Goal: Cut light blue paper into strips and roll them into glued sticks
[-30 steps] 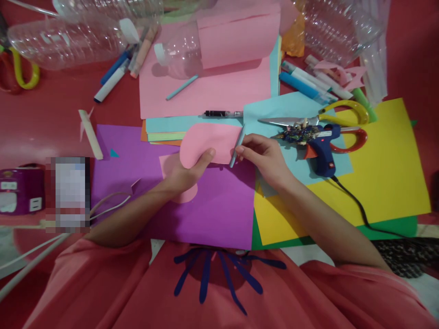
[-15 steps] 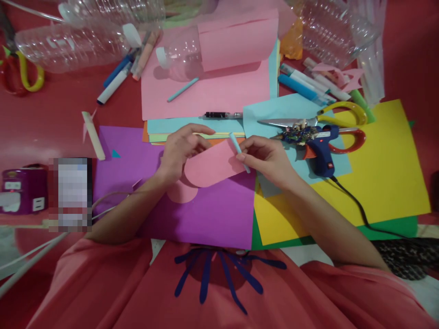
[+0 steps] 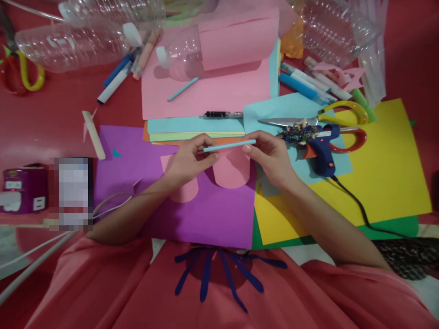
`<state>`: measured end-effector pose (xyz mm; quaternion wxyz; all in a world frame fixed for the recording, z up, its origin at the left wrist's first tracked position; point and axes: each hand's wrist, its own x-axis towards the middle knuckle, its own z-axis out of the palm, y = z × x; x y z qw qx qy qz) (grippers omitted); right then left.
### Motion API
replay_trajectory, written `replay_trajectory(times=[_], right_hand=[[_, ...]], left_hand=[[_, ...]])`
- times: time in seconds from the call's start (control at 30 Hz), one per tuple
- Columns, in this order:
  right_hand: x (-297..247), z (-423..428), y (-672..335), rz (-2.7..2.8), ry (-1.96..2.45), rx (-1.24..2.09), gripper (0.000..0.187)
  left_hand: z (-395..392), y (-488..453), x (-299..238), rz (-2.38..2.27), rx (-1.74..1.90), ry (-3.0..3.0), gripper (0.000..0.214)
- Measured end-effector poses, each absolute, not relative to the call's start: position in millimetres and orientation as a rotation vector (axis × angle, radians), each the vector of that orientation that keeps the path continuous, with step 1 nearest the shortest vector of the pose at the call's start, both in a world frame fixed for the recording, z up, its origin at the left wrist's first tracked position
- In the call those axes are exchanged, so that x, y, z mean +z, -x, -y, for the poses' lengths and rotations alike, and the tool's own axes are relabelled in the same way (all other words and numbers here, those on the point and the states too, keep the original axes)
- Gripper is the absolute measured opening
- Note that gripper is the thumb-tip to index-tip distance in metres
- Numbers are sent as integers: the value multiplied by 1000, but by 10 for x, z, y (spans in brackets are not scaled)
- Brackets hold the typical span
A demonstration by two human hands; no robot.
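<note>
A thin light-blue stick lies level between my two hands, pinched at each end. My left hand grips its left end with fingers curled. My right hand pinches its right end. Just below the stick hangs a rounded pink paper cut-out, over the purple sheet. Whether the fingers also hold the cut-out I cannot tell. A second pink rounded piece lies on the purple sheet under my left wrist.
A blue glue gun and yellow-handled scissors lie right of my right hand on light-blue paper. Yellow paper spreads right. Pink sheets, markers, a black pen and clear plastic bottles sit behind. A purple box stands left.
The blue stick has swung from upright in my right hand to level, and my left hand has taken its other end. The pink cut-out has dropped lower, below the stick.
</note>
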<state>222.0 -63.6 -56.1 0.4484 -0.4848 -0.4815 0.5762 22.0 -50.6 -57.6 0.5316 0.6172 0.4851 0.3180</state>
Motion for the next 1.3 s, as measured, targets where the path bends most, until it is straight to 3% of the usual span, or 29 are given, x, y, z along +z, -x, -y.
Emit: replay_trajectory(times=[1.3], right_hand=[[-606, 734, -2136, 1289, 1189, 1393, 29]], left_hand=[[545, -214, -530, -1139, 700, -1635, 12]])
